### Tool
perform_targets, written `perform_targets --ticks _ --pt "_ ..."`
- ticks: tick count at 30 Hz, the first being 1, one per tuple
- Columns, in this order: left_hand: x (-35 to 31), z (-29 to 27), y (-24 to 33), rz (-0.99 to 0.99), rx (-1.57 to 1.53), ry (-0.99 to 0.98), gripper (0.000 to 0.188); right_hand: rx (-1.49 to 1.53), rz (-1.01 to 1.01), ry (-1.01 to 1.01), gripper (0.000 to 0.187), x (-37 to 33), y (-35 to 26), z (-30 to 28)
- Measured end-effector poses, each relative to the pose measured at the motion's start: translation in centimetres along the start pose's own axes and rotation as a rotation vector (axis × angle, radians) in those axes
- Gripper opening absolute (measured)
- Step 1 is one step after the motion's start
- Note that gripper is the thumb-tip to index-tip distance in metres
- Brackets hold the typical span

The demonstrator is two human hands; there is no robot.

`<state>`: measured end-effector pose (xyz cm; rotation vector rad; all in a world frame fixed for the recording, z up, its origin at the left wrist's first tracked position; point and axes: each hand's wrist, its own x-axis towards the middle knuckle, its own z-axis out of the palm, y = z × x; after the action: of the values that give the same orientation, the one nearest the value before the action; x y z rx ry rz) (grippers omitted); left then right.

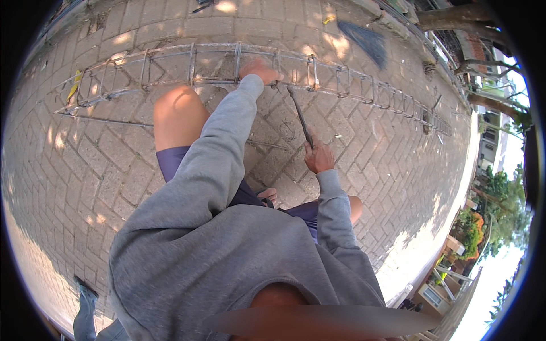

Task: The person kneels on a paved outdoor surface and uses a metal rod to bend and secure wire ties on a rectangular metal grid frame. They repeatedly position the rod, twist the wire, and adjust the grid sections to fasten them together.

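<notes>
In the head view, my only feed, the left hand [260, 69] is blurred and set against the steel bar cage [238, 57]; its fingertips are lost in the smear, so I cannot tell whether they grip a bar. The right hand [319, 156] has its fingers closed around the near end of a dark, slender tool [300, 116]. The palm hides that end, and the other comes just beside the cage's near bar; I cannot make out contact.

The cage lies along the far side of the paving [114, 170], from near its left edge toward its right edge, where the rungs shrink until I can hardly separate them. Its long thin bars look rusty and dull grey, joined by squarish hoops. A straight thin rod [108, 120] runs on the near side of its left end, partly behind the bent knee [181, 108]. Fine wire pieces [289, 132] between the hands are too faint to count.

The paving blocks are rough, in a zigzag pattern. Near the far edge lies a dark, fan-shaped thing [367, 42] with a fibrous look; another dark item [203, 5] is cut off by the frame. The soft grey sweatshirt [227, 256] blocks much of the near paving.
</notes>
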<state>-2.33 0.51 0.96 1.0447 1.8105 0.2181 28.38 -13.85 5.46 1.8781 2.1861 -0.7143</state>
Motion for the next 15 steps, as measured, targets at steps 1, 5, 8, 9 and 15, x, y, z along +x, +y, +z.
perform_targets --ticks 1,5,8,9,15 --pt "-0.2 0.2 0.2 -0.022 0.006 0.033 0.108 -0.035 -0.039 0.006 0.054 0.0 -0.9 -1.0" --pt "-0.5 0.5 0.2 -0.045 -0.058 0.057 0.113 -0.182 -0.011 0.013 0.063 0.2 -3.6 -2.7" --pt "-0.3 0.7 -0.1 -0.015 -0.068 0.078 0.109 -0.361 -0.083 0.120 0.066 0.0 -4.3 -2.8" --pt "-0.2 0.8 -0.1 -0.015 -0.059 0.116 0.097 -0.429 -0.088 0.136 0.067 0.0 -4.3 -2.9" --pt "-0.2 1.2 -0.2 -0.007 -0.048 0.186 0.081 -0.608 -0.041 0.070 0.061 0.0 -4.4 -4.3"
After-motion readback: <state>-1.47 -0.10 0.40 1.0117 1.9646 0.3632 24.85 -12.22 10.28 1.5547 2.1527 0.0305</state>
